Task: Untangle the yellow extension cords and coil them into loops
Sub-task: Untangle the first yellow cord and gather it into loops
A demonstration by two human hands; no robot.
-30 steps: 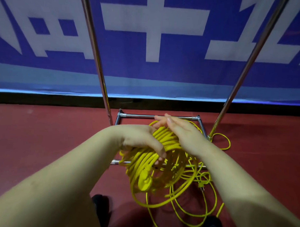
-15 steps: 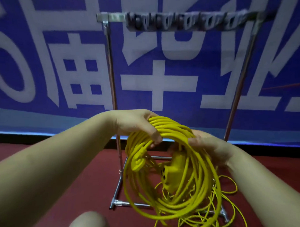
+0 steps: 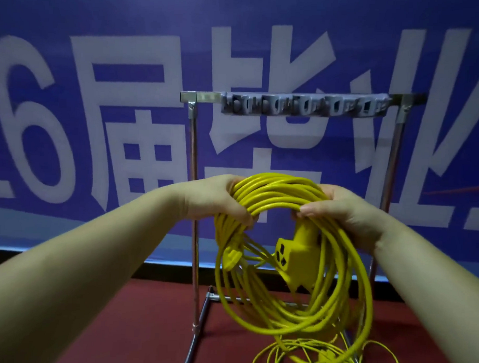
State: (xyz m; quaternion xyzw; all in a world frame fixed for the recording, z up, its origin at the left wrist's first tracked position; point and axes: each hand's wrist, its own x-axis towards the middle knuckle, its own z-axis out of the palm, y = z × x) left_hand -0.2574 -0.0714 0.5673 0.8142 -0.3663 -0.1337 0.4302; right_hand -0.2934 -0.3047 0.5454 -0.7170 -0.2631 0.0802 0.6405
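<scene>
A thick yellow extension cord (image 3: pixel 284 199) hangs in a coil of several loops in front of me, held up at chest height. My left hand (image 3: pixel 218 199) grips the coil's upper left side. My right hand (image 3: pixel 343 212) grips the upper right side. The cord's yellow socket block (image 3: pixel 295 259) dangles inside the coil under my right hand. Its yellow plug (image 3: pixel 231 258) hangs at the left of the coil. A thinner yellow cord (image 3: pixel 321 358) lies in loose tangled loops on the floor below.
A metal rack (image 3: pixel 192 179) stands right behind the coil, with two upright poles and a base frame on the red floor (image 3: pixel 119 326). Its top bar carries a grey strip of hooks (image 3: pixel 303 104). Behind it hangs a blue banner (image 3: pixel 99 108) with large white characters.
Both hands have lifted the coiled cord from near the floor up to chest height. My view has tilted upward, so the rack's top bar now shows.
</scene>
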